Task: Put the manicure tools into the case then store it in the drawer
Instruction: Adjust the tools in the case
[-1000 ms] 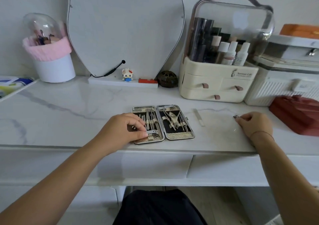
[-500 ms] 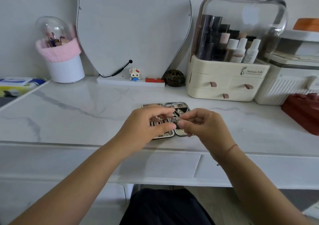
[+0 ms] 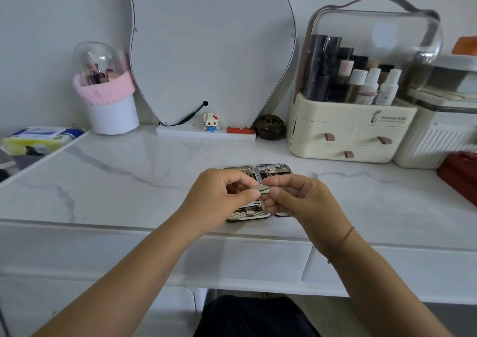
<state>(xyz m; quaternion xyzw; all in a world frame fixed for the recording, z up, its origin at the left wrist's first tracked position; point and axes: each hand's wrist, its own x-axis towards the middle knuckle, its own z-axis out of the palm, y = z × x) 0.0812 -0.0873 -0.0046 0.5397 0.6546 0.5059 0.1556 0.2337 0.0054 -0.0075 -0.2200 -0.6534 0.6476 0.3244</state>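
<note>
The manicure case (image 3: 273,168) lies open near the front edge of the marble desk (image 3: 129,181), its two halves lined with several metal tools; my hands hide most of it. Just above the case, both hands pinch a small flat metal tool (image 3: 261,188). My left hand (image 3: 219,197) holds its left end between thumb and fingers, and my right hand (image 3: 299,199) holds its right end. A thin nail file (image 3: 314,176) lies on the desk to the right of the case. Closed drawer fronts (image 3: 247,259) run under the desktop.
A cream cosmetics organiser (image 3: 348,135) with small drawers stands at the back right, a red box (image 3: 459,174) at the far right. A mirror (image 3: 211,52), a small figure (image 3: 211,121), a dark round ornament (image 3: 270,127) and a pink-rimmed brush holder (image 3: 111,104) line the back. A tissue pack (image 3: 38,137) lies left.
My right hand picked a small tool up from the desk on the right and carried it over the case. My left hand left the case and now pinches the tool's other end.
</note>
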